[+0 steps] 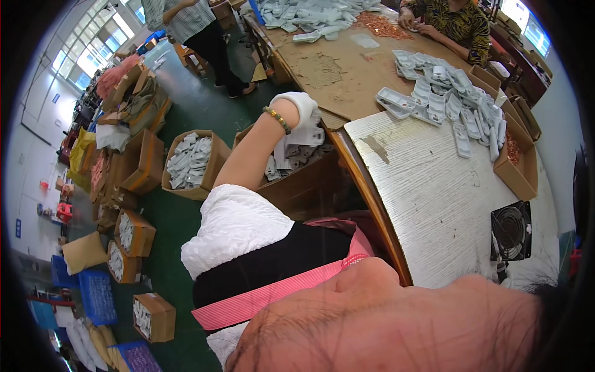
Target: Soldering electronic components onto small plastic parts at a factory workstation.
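Note:
My left hand, in a white glove with a beaded bracelet at the wrist, reaches down over an open cardboard box beside the table's edge. Pale plastic casings lie right at its fingers, touching or nearly so. Its fingertips are hidden among them, so I cannot make out whether it grips one. More grey-white parts fill the box below. My right hand does not show. On the table to the right, a heap of white plastic casings is spread out.
A small box of copper-coloured pieces and a black fan sit on the table. Across it, a co-worker's hands are near a copper-coloured pile. Another person stands beyond. Boxes of white parts and blue crates line the floor.

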`<state>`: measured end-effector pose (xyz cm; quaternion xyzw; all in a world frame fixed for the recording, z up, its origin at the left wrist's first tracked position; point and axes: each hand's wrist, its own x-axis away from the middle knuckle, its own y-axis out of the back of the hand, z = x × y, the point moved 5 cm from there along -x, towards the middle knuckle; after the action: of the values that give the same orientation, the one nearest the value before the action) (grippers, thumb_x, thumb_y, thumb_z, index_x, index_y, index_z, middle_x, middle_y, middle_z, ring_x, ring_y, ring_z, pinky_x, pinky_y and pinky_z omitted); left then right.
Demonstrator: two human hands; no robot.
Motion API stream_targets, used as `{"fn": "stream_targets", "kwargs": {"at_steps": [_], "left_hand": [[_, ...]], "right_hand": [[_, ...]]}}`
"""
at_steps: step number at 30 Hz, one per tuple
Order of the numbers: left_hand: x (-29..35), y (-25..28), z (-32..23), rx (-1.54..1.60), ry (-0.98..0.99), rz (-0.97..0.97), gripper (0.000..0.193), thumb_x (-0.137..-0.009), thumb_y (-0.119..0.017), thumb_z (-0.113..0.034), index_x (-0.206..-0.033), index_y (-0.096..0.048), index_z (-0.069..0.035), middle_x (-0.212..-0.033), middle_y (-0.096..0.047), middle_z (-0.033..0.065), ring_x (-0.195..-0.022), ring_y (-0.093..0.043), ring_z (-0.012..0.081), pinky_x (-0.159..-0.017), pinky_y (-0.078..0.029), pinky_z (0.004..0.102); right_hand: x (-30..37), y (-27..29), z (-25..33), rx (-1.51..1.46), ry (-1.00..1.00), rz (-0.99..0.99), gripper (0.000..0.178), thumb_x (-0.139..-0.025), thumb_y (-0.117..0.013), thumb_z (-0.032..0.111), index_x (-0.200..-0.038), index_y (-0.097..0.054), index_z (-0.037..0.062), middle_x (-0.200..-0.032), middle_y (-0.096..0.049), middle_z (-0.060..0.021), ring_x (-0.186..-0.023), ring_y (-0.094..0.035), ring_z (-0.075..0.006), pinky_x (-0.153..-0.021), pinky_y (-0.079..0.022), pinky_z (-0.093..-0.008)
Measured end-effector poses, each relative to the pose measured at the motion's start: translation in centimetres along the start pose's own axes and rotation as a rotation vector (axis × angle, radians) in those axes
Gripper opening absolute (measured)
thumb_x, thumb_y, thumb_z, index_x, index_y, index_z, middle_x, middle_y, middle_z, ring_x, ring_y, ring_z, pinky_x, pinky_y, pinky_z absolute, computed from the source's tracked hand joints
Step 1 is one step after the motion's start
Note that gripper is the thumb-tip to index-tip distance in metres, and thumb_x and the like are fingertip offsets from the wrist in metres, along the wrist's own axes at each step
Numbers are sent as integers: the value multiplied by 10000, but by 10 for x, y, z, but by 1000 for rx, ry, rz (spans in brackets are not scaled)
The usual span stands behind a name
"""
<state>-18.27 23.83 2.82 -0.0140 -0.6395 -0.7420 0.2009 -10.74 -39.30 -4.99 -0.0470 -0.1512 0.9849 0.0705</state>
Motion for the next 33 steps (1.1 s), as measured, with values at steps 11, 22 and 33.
{"fn": "stream_targets", "kwargs": {"at_steps": [11,22,33], "left_hand": [[-81,22,-71,469,-196,-521,764,-705,-672,-515,-1323,-398,-159,-1315,-413,199,-1213,-418,354,-987,-381,411],[-106,34,-154,476,-487,-676,546,-716,-685,-380,-1202,-520,-193,-1064,-545,168,-1004,-548,338,-871,-453,398],[-97,45,-205,392,-539,-544,534,-741,-637,-327,-1228,-497,-159,-1148,-492,185,-1086,-478,349,-925,-410,412]], "right_hand": [[4,2,-2,15,-16,-5,373,-932,-512,328,-1133,-542,15,-999,-592,-67,-869,-519,-141,-770,-393,-250],[-2,10,-10,-28,-48,-15,390,-930,-520,337,-1164,-527,25,-962,-592,-50,-801,-488,-113,-730,-389,-231],[4,5,-5,5,-32,-24,414,-940,-510,321,-1225,-493,21,-915,-591,-42,-722,-470,-88,-681,-390,-204]]}}
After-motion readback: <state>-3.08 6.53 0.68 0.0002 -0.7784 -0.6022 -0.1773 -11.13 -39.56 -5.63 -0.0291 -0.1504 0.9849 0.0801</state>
